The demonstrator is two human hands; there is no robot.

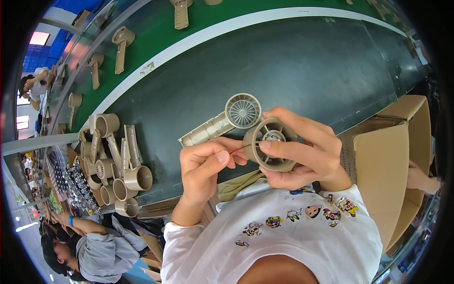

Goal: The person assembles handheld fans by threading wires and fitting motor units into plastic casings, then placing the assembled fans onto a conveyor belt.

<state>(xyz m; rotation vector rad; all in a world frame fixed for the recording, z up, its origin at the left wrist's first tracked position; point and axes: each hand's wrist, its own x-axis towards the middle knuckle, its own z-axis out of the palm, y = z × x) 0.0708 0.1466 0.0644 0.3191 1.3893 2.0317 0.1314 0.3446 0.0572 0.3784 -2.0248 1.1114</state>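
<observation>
My right hand [314, 154] grips a beige round fan housing [273, 163], its fingers around the rim and over the open end. Inside the housing a hub with spokes shows, partly covered by those fingers. At the housing's left side my left hand [203, 165] is closed in a pinch on a thin red wire [237, 151] that leads to the housing. Just beyond my hands, a beige fan shell half [215, 127] with a round slatted grille lies on the dark table [307, 61]. The inner end of the wire is hidden.
Several beige shells and rings [125, 184] are piled at the left, beside a crate of small metallic parts [75, 184]. A green conveyor belt [156, 40] carries more shells. At right stands a cardboard box [380, 184], with another person's hand [421, 179] behind. A co-worker [101, 246] is at lower left.
</observation>
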